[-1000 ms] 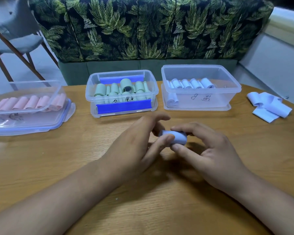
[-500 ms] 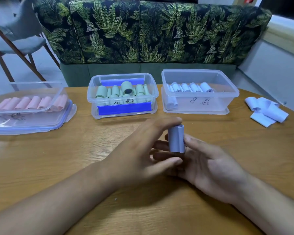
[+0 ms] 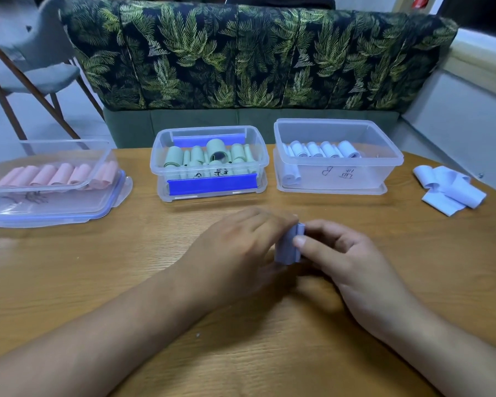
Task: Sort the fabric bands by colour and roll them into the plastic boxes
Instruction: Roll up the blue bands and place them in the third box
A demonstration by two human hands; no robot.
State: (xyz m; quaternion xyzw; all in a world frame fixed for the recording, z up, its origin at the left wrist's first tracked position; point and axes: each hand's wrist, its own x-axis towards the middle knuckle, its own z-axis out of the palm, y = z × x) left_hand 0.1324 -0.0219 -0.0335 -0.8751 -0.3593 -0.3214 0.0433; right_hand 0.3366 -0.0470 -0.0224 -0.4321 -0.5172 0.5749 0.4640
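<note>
Both hands now grip the pale blue band [image 3: 288,249], the left hand [image 3: 241,247] curled over its top and the right hand [image 3: 352,262] pinching its side, where half a second ago it stood on open right fingers. Rolled tight and upright, it sits low over the worktop [image 3: 121,270] in front of the blue box's [image 3: 358,180] left end, likely ready to go in.

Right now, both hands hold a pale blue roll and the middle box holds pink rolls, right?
Not quite: the head view shows green rolls in the middle box; the pink rolls sit in the left box. The left hand and right hand do hold the pale blue roll.
</note>
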